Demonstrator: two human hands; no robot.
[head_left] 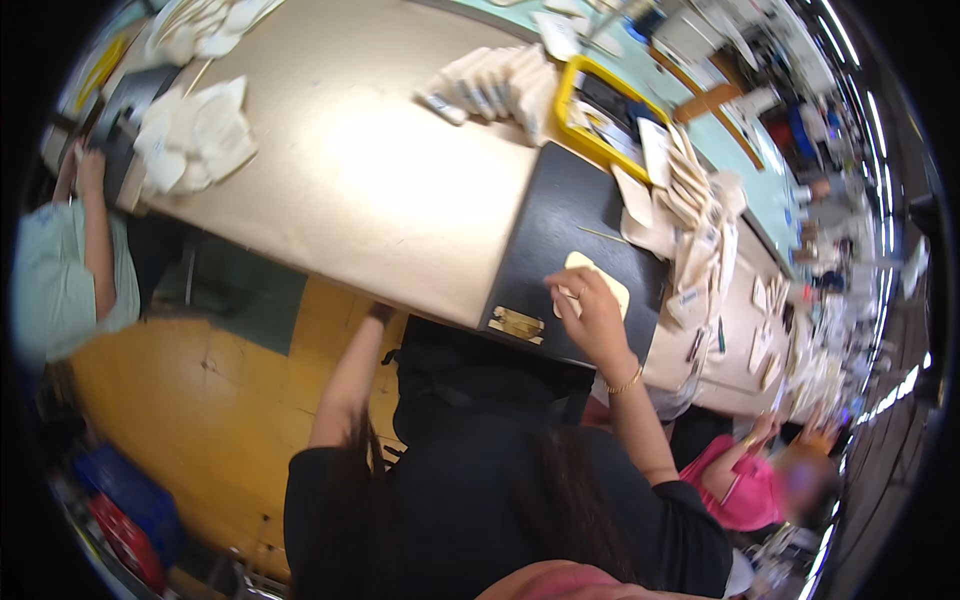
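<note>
So the piece being worked on is this flat pale-yellow pad, kinda squarish with rounded corners, plain on the bits I can see. It's lying on a black board at the edge of the tan table, partly covered by the right hand. Those fingers are bent over it, but honestly can't tell if they're pinching it or just resting there. Left hand is down by the table edge, mostly hidden, so no clue whether it's open or closed. Thin stick just beyond the pad, heap of cream pieces off to the right.
</note>
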